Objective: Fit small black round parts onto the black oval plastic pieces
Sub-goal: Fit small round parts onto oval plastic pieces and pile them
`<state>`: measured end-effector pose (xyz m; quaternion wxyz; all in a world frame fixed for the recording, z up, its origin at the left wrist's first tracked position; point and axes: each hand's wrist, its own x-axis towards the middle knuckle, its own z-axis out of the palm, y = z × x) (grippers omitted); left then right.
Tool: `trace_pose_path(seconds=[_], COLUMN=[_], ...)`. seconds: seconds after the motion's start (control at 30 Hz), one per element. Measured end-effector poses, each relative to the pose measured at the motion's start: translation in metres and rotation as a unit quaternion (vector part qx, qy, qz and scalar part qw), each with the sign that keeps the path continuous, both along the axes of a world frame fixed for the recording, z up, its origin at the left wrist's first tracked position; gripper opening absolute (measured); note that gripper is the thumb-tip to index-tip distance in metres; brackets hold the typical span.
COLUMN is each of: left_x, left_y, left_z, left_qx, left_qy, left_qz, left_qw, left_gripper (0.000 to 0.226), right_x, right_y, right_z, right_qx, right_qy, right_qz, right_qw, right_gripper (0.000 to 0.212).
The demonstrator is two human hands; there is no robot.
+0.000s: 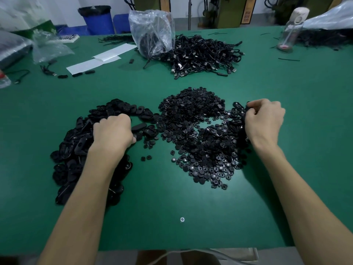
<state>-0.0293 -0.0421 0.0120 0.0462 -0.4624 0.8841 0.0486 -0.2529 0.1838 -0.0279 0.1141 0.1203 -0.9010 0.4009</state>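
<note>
A curved heap of black oval plastic pieces (76, 148) lies on the green table (172, 203) at the left. A wide pile of small black round parts (193, 127) covers the centre. My left hand (113, 131) sits over the oval heap, fingers curled, gripping one black oval piece (139, 127) that sticks out to the right. My right hand (264, 118) is at the right edge of the round-part pile, fingers curled round a black oval piece (248, 109). More oval pieces (237, 107) lie beside it.
A heap of black cables (202, 54) and a clear plastic bag (152, 33) sit at the back centre. White paper sheets (101, 58) and a few loose ovals lie back left. A clear bottle (290, 29) stands back right. A screw head (182, 219) marks the near table.
</note>
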Motion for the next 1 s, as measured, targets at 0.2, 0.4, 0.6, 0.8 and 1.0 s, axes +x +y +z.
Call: trace_pose_path(seconds=[0.2,0.4,0.6,0.8,1.0], left_x=[-0.005,-0.005,-0.009,-0.046,-0.057], left_y=[-0.003,-0.003,0.011,0.053,0.065], left_z=[0.000,0.001,0.007,-0.007,-0.033], left_qx=[0.034,0.048,0.114,0.380,0.481], left_qy=[0.057,0.080,0.250,0.470,0.545], left_qz=[0.049,0.061,-0.035,-0.107,-0.063], left_qw=[0.997,0.994,0.961,0.789,0.684], left_gripper=[0.026,0.032,0.012,0.010,0.018], right_x=[0.016,0.048,0.052,0.053,0.054], right_y=[-0.008,-0.030,-0.034,-0.033,-0.030], right_z=[0.000,-0.007,-0.014,-0.012,-0.004], right_qx=[0.059,0.086,0.118,0.096,-0.034], right_qy=[0.027,0.033,0.035,0.043,0.018], right_qz=[0.094,0.280,0.308,0.317,0.304], right_qw=[0.993,0.956,0.943,0.943,0.952], right_gripper=[0.026,0.022,0.015,0.006,0.004])
